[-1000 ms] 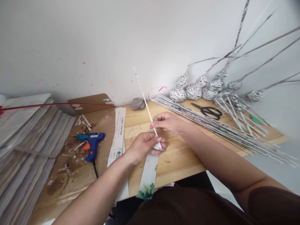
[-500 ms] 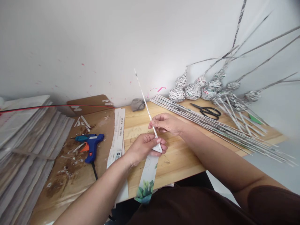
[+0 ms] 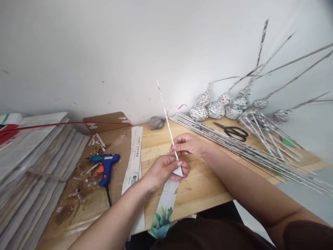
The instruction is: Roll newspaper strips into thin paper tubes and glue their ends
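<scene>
A paper strip [image 3: 168,194] with green plants printed on its lower end runs up into a thin, slanting rolled stick [image 3: 165,113]. My left hand [image 3: 168,168] is closed on the strip's upper end, where it narrows to a white folded corner. Just above it, my right hand [image 3: 186,144] pinches the thin stick between thumb and fingertips. The stick's tip points up and slightly left, in front of the wall.
On the left are stacked papers [image 3: 39,163], a blue glue gun [image 3: 105,168] and flat strips [image 3: 134,158]. A grey lump [image 3: 156,123] lies behind my hands. To the right are rolled sticks [image 3: 221,137], black scissors [image 3: 235,132] and woven gourd shapes [image 3: 215,109].
The whole view has shifted, so the table and things on it appear lower and mostly further right. Both hands keep their hold on the strip and stick.
</scene>
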A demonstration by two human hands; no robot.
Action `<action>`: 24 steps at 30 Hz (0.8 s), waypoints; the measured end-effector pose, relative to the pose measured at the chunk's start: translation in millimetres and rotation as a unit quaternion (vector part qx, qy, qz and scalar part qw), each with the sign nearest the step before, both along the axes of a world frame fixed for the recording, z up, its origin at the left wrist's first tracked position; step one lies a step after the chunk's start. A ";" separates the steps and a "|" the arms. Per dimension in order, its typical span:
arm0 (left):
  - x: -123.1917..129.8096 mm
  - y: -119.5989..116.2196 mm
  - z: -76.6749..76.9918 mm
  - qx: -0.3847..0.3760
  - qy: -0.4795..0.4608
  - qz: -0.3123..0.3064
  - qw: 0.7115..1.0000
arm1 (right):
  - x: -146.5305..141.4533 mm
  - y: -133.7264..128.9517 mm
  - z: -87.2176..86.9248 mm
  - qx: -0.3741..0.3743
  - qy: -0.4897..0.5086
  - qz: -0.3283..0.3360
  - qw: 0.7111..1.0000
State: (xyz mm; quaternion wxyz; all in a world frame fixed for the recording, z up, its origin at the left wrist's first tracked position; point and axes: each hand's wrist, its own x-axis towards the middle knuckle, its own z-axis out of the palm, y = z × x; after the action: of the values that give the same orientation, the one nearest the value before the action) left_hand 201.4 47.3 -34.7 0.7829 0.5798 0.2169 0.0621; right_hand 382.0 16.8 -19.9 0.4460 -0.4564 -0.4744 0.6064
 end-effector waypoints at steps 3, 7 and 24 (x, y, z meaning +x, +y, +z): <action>0.1 0.2 -1.0 0.002 -0.011 0.000 1.000 | -3.1 1.9 -7.8 0.005 0.004 -0.022 1.000; 0.6 1.3 1.4 -0.004 -0.015 0.000 1.000 | -3.2 9.2 -14.7 -0.004 0.005 -0.091 0.996; 2.6 11.5 -2.8 -0.006 -0.039 0.023 0.999 | -18.6 144.2 -18.7 0.119 -0.664 -0.170 0.718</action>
State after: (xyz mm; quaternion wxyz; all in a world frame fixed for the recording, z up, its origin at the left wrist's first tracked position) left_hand 204.0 58.8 -37.5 0.7922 0.5675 0.2002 0.1012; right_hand 363.3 161.0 -38.6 0.1624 -0.7582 -0.6314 -0.0003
